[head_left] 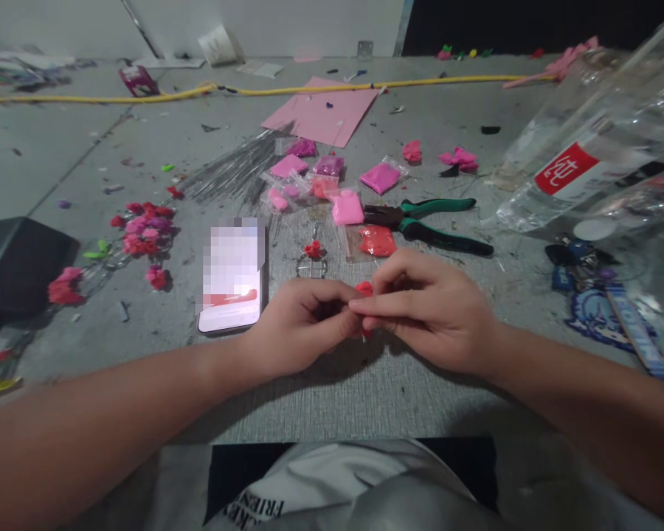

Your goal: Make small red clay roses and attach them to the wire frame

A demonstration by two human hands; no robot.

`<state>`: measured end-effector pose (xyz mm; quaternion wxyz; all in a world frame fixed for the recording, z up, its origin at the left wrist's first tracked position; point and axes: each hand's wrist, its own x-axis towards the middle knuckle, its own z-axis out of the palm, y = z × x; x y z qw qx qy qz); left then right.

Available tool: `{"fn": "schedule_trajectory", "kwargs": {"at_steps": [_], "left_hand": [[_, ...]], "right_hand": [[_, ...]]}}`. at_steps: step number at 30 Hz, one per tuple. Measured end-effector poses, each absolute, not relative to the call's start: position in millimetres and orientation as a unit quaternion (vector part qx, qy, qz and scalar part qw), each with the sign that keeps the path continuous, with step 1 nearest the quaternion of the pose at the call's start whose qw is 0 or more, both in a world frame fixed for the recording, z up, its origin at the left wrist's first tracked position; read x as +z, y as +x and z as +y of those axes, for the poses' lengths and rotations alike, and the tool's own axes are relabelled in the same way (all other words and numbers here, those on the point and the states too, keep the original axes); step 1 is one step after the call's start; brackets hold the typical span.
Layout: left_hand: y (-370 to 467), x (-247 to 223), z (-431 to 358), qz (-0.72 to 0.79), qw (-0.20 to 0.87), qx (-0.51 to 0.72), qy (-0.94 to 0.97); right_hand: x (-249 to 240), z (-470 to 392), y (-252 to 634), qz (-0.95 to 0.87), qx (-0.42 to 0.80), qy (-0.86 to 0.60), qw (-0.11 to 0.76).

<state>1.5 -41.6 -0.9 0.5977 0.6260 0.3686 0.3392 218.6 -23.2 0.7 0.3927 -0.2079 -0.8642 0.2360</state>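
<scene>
My left hand (315,321) and my right hand (434,313) meet above the near part of the table, fingertips pinched together. Between them is a small piece of red modelling clay (364,289), partly hidden by the fingers. Just beyond my hands lies a bag of red clay (377,241). A tiny red clay flower on wire (313,249) stands near a metal wire frame (311,267). To the left of my left hand a phone (231,273) lies with its screen lit. Green-handled pliers (429,221) rest beyond my right hand.
Bags of pink and purple clay (347,207) lie mid-table, beside a bundle of thin wires (235,166). Clay flowers (147,228) sit at left. Plastic bottles (581,158) and a keychain (597,310) are at right. A yellow cable (310,90) crosses the back over pink paper (326,118).
</scene>
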Motion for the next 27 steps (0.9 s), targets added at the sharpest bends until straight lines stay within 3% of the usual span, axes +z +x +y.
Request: {"fn": "schedule_trajectory", "kwargs": {"at_steps": [14, 22, 27], "left_hand": [[1.3, 0.0, -41.1, 0.393, 0.584, 0.336, 0.625], [2.2, -2.5, -41.8, 0.395, 0.480, 0.332, 0.709], [2.9, -2.7, -43.3, 0.389, 0.390, 0.357, 0.755]], "right_hand": [[3.9, -17.9, 221.3, -0.852, 0.297, -0.222, 0.369], [7.5, -18.7, 219.2, -0.844, 0.317, -0.248, 0.354], [8.0, -22.6, 212.9, -0.788, 0.398, -0.314, 0.351]]}}
